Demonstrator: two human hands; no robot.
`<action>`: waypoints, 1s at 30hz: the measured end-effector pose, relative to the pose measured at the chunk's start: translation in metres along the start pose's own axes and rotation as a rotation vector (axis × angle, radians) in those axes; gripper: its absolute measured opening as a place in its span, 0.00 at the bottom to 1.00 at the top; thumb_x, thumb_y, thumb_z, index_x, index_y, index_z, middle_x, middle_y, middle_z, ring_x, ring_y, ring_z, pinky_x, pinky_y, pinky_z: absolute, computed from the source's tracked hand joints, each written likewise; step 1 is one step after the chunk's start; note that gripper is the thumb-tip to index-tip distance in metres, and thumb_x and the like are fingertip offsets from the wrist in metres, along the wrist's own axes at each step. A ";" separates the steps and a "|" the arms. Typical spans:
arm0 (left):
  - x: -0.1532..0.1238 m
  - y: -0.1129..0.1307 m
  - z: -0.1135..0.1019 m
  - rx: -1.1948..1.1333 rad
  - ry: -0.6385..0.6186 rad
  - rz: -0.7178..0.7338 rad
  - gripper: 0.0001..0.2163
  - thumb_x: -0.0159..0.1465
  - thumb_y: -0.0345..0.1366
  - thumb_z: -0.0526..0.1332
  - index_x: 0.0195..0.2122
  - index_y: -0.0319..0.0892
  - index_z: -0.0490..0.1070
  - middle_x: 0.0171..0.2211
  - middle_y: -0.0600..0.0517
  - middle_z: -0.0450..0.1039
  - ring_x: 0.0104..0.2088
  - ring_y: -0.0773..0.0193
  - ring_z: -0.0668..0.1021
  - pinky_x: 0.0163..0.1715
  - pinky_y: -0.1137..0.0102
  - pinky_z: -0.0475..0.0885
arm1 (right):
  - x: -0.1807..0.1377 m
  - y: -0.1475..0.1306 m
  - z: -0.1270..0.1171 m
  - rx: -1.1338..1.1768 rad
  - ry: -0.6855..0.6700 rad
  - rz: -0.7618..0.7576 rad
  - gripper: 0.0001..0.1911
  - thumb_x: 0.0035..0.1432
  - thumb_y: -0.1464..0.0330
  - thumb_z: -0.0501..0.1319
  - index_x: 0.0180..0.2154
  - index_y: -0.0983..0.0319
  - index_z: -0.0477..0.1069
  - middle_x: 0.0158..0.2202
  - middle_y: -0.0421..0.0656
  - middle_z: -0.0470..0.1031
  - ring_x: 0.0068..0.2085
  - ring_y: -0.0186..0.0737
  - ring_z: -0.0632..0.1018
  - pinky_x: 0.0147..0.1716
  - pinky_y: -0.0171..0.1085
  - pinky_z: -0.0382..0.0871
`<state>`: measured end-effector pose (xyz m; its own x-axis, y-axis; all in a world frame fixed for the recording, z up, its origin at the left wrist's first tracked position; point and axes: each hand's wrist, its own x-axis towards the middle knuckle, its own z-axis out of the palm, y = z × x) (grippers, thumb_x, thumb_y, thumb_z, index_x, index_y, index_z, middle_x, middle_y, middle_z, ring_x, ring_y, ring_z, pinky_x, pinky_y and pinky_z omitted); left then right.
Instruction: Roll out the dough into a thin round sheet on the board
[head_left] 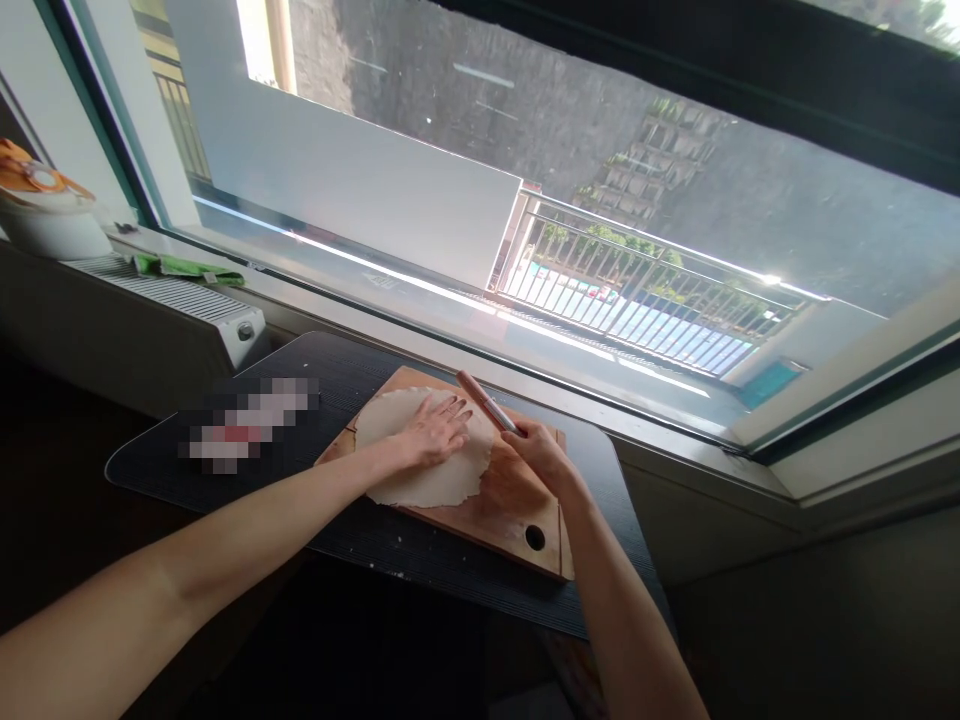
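Observation:
A thin, pale sheet of dough (405,475) with ragged edges lies on a wooden cutting board (487,535). My left hand (437,432) rests flat on the dough with its fingers spread. In my right hand (541,452) is a wooden rolling pin (486,398), gripped near one end and slanting up to the left. The pin's far end is by the board's back edge; whether it touches the board I cannot tell. Part of the dough is hidden beneath my left hand and wrist.
The board sits on a dark table (600,520) with rounded corners, pushed near a large window. A blurred-out item (247,425) lies on the table's left side. Behind it a white radiator (172,300) carries a green cloth (187,270) and a white bucket (56,225).

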<state>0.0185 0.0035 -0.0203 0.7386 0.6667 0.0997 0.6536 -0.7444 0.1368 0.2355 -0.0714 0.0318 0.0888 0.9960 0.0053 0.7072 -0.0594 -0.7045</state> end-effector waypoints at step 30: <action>0.069 -0.027 -0.007 -0.043 -0.023 -0.091 0.27 0.70 0.44 0.43 0.69 0.41 0.56 0.70 0.44 0.53 0.71 0.52 0.54 0.68 0.47 0.44 | 0.006 -0.011 0.062 -0.638 0.232 0.049 0.25 0.70 0.58 0.48 0.61 0.63 0.65 0.64 0.56 0.64 0.66 0.56 0.59 0.63 0.56 0.49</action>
<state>0.0508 0.0698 -0.0101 0.6807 0.7299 0.0628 0.7104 -0.6786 0.1865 0.1845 -0.0609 -0.0046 0.2289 0.9553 0.1868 0.9675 -0.2022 -0.1519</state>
